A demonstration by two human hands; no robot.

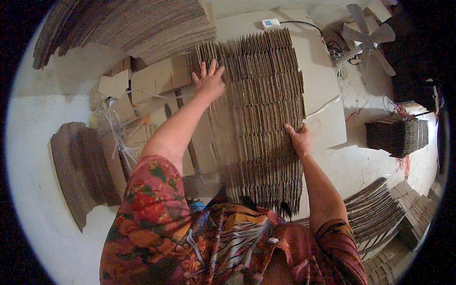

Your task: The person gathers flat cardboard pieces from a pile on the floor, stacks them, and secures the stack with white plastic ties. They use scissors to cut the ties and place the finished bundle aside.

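A long block of tightly packed cardboard dividers [266,109], standing on edge in several rows, lies in front of me on a pale tabletop. Its left side is smeared by motion. My left hand [209,83] reaches over the block's far left part with fingers spread, touching or just above the cardboard edges. At the right side, my right hand [300,140] grips the block's edge. Its thumb lies on top, and the other fingers are mostly hidden down the side.
A pale tabletop [327,114] carries a small white device [270,23] with a black cable. Cardboard stacks stand at far left [128,28], left [85,166], right [398,135] and near right [375,213]. White straps [118,126] lie left; a fan [368,40] stands far right.
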